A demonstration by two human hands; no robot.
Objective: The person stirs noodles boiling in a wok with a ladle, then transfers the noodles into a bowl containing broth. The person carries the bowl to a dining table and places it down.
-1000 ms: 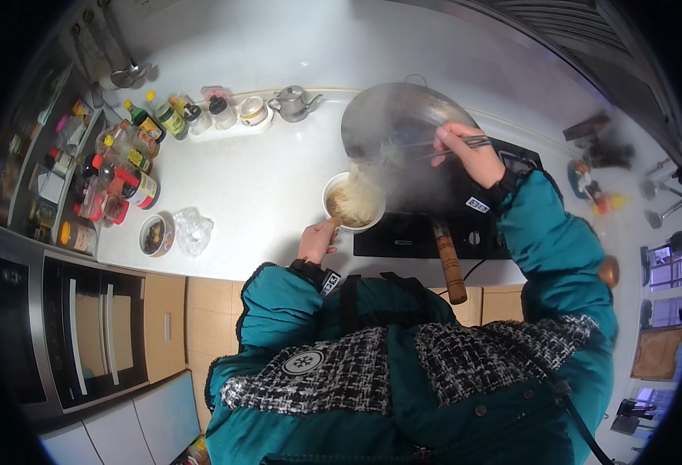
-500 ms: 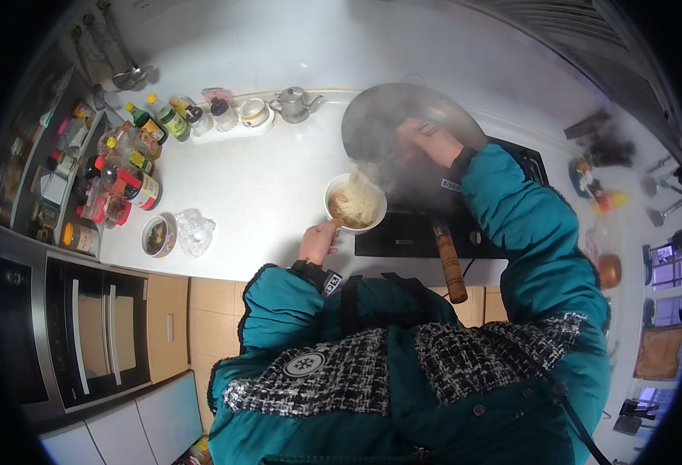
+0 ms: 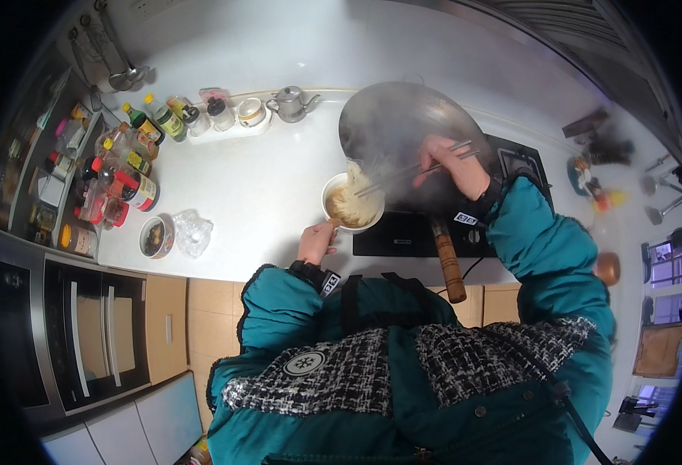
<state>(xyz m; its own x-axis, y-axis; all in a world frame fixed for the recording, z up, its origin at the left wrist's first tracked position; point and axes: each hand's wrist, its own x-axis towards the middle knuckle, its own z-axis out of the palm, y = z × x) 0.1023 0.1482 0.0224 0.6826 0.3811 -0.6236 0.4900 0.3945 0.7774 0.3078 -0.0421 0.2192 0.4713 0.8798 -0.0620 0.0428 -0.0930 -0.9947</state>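
Note:
My left hand [image 3: 317, 242] grips the near-left edge of a white bowl [image 3: 328, 191] of pale noodles [image 3: 346, 208] beside the stove. Some noodles spill over the bowl's far rim toward the wok [image 3: 439, 109]. My right hand [image 3: 453, 165] is closed round a pair of chopsticks [image 3: 377, 185], held over the wok. Their tips reach down to the noodles at the bowl's right side. Steam rises from the dark wok and blurs what lies inside it.
The wok's wooden handle [image 3: 450, 267] points toward me past the black stove [image 3: 405, 243]. At the back stand a metal teapot [image 3: 289, 105] and seasoning jars [image 3: 220, 114]. Bottles [image 3: 141, 188] crowd the left, near a small bowl [image 3: 168, 235] and a clear plastic bag [image 3: 193, 232].
My right hand has drawn back to the right and nearer to me, out of the thick steam, and the chopsticks now show plainly. My left hand still holds the bowl.

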